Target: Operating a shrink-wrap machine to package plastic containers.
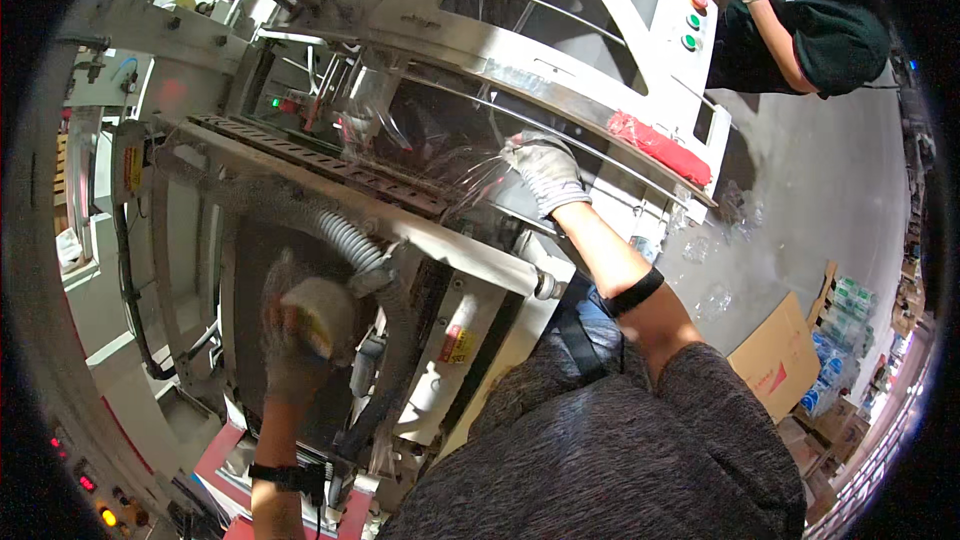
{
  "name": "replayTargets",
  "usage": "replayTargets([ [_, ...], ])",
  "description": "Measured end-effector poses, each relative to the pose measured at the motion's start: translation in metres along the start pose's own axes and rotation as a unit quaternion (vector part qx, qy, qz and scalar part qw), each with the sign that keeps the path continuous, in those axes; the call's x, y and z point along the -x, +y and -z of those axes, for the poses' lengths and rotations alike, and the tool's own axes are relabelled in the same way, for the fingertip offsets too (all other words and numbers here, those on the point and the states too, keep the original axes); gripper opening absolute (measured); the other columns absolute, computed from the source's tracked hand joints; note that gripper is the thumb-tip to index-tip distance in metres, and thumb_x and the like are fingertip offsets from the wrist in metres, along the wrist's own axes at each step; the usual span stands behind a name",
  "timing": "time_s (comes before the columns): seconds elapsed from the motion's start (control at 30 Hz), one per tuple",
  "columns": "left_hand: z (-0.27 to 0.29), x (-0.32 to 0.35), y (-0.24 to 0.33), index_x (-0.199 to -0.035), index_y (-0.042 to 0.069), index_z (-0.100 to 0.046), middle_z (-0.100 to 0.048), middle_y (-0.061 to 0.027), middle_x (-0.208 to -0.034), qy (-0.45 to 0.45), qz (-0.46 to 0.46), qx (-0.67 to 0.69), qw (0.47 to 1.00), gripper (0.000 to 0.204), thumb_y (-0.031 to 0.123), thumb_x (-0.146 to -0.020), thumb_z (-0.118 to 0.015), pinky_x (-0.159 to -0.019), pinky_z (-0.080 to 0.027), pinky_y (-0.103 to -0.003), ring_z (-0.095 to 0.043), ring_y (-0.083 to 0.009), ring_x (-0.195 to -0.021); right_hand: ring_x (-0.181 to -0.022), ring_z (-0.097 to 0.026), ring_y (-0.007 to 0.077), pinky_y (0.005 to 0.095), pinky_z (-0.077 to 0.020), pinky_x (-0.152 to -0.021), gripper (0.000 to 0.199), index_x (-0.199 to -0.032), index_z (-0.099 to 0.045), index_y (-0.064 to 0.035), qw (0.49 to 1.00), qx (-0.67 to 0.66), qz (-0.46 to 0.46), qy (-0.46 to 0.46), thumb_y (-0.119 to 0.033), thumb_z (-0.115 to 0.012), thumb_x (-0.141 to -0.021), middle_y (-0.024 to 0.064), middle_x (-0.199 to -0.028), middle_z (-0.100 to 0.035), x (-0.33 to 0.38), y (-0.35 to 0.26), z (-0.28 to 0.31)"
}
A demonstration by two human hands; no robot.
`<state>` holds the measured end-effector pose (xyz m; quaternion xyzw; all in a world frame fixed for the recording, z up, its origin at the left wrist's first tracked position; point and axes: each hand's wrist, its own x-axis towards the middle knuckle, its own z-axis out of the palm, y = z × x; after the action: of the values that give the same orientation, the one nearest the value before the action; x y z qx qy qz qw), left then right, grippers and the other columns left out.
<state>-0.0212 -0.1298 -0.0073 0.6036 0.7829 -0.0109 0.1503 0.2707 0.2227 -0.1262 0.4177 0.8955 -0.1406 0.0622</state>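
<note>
My left hand, gloved and smeared by motion, is closed around a pale round object with a yellowish patch. Blur hides what kind of thing it is. Both are in front of the machine's dark side, beside a grey ribbed hose. My right hand, in a light grey knit glove, has its fingers closed on thin clear plastic film. The film stretches left from the fingertips over the slotted metal bar of the machine.
A white metal frame with a red wrapped bundle stands beyond my right hand. Push buttons sit on its post. A co-worker stands at the upper right. Cardboard and plastic scraps lie at right.
</note>
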Motion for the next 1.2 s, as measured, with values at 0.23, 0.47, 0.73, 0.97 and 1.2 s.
replayTargets([
  [0.23,0.063,0.084,-0.013,-0.134,0.012,-0.024,-0.014,-0.0179,-0.142,-0.071,0.062,-0.012,0.995,0.092,0.026,-0.058,-0.075,-0.104,-0.023,-0.043,-0.016,-0.0352,-0.131,-0.075,-0.057,0.0320,0.0343,-0.0455,-0.065,0.042,-0.097,-0.057,-0.0031,0.907,-0.378,-0.186,0.003,-0.040,-0.055,-0.077,0.0145,-0.081,-0.060,0.067,-0.002,0.064],
  [0.47,0.148,0.093,0.116,-0.123,0.002,-0.042,-0.042,-0.0165,-0.128,0.238,0.151,0.250,0.926,0.059,0.014,-0.069,-0.065,-0.101,-0.030,-0.040,-0.040,-0.0299,-0.119,-0.077,-0.059,0.0352,0.0427,-0.0466,-0.070,0.037,-0.082,-0.061,-0.0023,0.968,-0.248,0.013,-0.034,-0.036,-0.046,-0.082,0.0205,-0.078,-0.060,0.177,0.015,0.038],
  [0.73,0.138,0.098,0.231,-0.106,0.006,-0.054,-0.056,-0.0124,-0.107,0.143,-0.021,0.304,0.942,0.043,0.015,-0.067,-0.068,-0.080,-0.045,-0.039,-0.055,-0.0293,-0.096,-0.075,-0.059,0.0355,0.0436,-0.0463,-0.066,0.041,-0.079,-0.063,-0.0052,0.975,-0.169,-0.010,-0.146,-0.044,-0.051,-0.078,0.0192,-0.075,-0.060,0.204,-0.025,0.051],
  [0.97,0.124,0.081,0.243,-0.107,0.008,-0.054,-0.055,-0.0088,-0.109,0.056,-0.103,0.226,0.967,0.044,0.016,-0.067,-0.070,-0.079,-0.043,-0.037,-0.053,-0.0280,-0.095,-0.081,-0.058,0.0347,0.0419,-0.0458,-0.069,0.043,-0.082,-0.063,-0.0058,0.971,-0.206,-0.015,-0.123,-0.047,-0.056,-0.075,0.0181,-0.082,-0.061,0.204,-0.017,0.043],
  [1.2,0.124,0.070,0.248,-0.111,0.008,-0.051,-0.055,-0.0095,-0.111,0.036,-0.143,0.221,0.964,0.051,0.014,-0.064,-0.072,-0.081,-0.042,-0.036,-0.052,-0.0289,-0.098,-0.083,-0.059,0.0341,0.0413,-0.0459,-0.071,0.042,-0.086,-0.063,-0.0059,0.966,-0.208,-0.031,-0.152,-0.046,-0.057,-0.074,0.0176,-0.085,-0.062,0.202,-0.019,0.045],
])
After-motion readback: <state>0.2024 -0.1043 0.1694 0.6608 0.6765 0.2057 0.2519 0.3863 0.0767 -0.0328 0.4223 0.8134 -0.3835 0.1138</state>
